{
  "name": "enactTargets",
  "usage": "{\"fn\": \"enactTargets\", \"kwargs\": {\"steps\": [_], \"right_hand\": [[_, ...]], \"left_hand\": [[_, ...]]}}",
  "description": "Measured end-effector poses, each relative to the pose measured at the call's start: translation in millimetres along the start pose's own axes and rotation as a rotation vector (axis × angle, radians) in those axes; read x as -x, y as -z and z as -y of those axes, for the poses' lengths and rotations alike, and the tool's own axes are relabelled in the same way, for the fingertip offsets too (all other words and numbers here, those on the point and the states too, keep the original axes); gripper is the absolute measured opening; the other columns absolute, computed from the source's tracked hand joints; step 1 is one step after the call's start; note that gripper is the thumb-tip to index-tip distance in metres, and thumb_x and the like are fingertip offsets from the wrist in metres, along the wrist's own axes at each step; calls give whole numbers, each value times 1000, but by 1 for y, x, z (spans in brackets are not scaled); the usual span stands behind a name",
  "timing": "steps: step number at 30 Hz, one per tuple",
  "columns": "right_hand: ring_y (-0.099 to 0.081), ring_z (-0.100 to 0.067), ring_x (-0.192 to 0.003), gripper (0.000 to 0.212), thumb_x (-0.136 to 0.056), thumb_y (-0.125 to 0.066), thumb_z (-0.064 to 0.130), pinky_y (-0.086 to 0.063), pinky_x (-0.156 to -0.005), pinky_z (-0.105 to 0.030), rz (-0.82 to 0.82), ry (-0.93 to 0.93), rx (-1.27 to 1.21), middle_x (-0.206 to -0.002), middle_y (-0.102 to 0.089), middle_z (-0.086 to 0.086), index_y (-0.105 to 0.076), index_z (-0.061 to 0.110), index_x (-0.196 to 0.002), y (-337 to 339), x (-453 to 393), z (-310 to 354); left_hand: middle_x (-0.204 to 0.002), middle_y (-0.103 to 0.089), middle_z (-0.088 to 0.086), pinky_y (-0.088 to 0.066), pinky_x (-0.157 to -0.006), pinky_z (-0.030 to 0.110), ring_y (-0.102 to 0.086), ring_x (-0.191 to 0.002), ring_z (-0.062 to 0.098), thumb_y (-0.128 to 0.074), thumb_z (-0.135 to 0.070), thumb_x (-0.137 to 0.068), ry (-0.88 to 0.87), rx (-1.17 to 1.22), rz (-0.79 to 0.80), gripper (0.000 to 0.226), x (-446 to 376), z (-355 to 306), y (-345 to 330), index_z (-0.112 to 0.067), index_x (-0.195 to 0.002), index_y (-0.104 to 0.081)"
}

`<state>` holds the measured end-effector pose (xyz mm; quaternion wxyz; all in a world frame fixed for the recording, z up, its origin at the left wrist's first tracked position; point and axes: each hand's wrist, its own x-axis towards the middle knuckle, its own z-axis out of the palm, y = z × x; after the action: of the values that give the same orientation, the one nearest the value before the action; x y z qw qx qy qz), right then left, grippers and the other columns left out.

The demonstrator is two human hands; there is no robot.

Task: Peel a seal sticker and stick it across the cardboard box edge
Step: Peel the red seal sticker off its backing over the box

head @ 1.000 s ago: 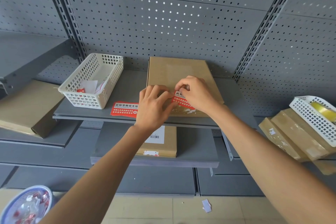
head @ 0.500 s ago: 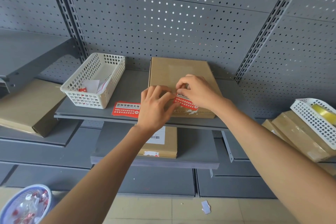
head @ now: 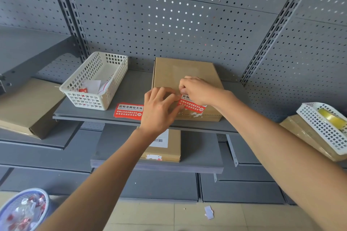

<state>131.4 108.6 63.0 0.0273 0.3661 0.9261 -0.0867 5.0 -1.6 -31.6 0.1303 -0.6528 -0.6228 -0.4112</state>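
A flat brown cardboard box point(head: 180, 70) lies on the grey shelf point(head: 129, 90). A red seal sticker point(head: 191, 106) with white lettering sits over the box's near end, above torn white sticker remains on the front edge. My right hand point(head: 199, 90) pinches the sticker's far edge. My left hand point(head: 159, 108) holds its left end with the fingertips. A small stack of the same red stickers point(head: 128, 111) lies on the shelf just left of my left hand.
A white plastic basket point(head: 95, 80) with paper scraps stands at the shelf's left. Another box point(head: 169, 148) lies on the lower shelf. At right, a white basket point(head: 326, 124) holding a yellow tape roll rests on wrapped parcels. A blue bowl point(head: 22, 210) sits at bottom left.
Both hands stay on the red sticker over the box's near end. The right hand's fingers have shifted slightly toward the sticker's far edge; the view has tilted a little.
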Motion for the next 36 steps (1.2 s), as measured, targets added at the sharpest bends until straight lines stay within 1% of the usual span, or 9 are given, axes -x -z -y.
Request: {"fn": "enactTargets", "kwargs": {"steps": [3,9,15,20,23,26,28,32,36], "right_hand": [[-53,-22,-100,12,-103,-47,18,-48,-88,-42,25,10,17,-104,-48,3,-50,22,-92,2,0,0],[-52,-20,-97,13,-103,-45,14,-41,-78,-34,44,2,-31,-106,-50,2,-53,18,-93,6,4,-2],[-51,-20,-96,31,-101,-42,7,-41,-81,-34,3,-13,-82,-97,-48,8,-43,28,-77,7,7,-4],[-52,-20,-99,16,-104,-41,16,-39,-79,-34,-40,-28,-141,-105,-54,5,-55,19,-96,5,11,-5],[-56,-19,-94,16,-104,-44,18,-41,-71,-33,-68,-43,-206,-103,-59,4,-58,20,-98,3,13,-5],[-64,-13,-86,11,-101,-53,22,-46,-65,-29,-116,-58,-403,-95,-65,8,-63,22,-99,4,20,-9],[-64,-10,-86,12,-99,-59,21,-47,-70,-26,-148,-39,-448,-95,-67,10,-69,24,-104,5,25,-13],[-62,-17,-98,12,-88,-74,26,-49,-91,-38,-167,-15,-458,-108,-66,3,-78,24,-98,2,28,-20],[-65,-21,-94,12,-77,-85,26,-52,-89,-44,-190,-26,-513,-102,-67,2,-80,23,-89,2,30,-21]], "left_hand": [[-116,-65,1,-41,-95,45,-55,-107,25,-72,-44,-89,3,5,12,30,-1,-1,2,-19,-105,-72],[-115,-64,1,-40,-95,45,-55,-106,25,-69,-45,-89,24,7,43,30,-1,-4,5,-19,-104,-71],[-107,-61,-5,-34,-94,39,-51,-103,20,-62,-50,-91,197,25,73,28,-16,-19,12,-24,-98,-71],[-107,-61,-6,-24,-88,35,-46,-110,23,-61,-41,-91,354,4,183,17,-38,-33,16,-31,-98,-73],[-98,-63,-7,-21,-84,35,-45,-107,23,-63,-41,-91,409,17,226,15,-48,-34,20,-31,-91,-75],[-92,-65,-9,-20,-84,36,-45,-105,22,-63,-39,-93,424,27,236,15,-50,-35,21,-31,-89,-76],[-92,-66,-10,-21,-84,36,-45,-105,21,-63,-37,-93,425,40,224,15,-49,-34,20,-34,-88,-76],[-89,-61,-15,-21,-84,36,-41,-101,17,-63,-36,-93,431,48,217,14,-48,-35,22,-34,-86,-76],[-88,-57,-17,-22,-84,36,-35,-97,13,-64,-38,-93,417,35,214,14,-47,-34,20,-36,-82,-72]]}}
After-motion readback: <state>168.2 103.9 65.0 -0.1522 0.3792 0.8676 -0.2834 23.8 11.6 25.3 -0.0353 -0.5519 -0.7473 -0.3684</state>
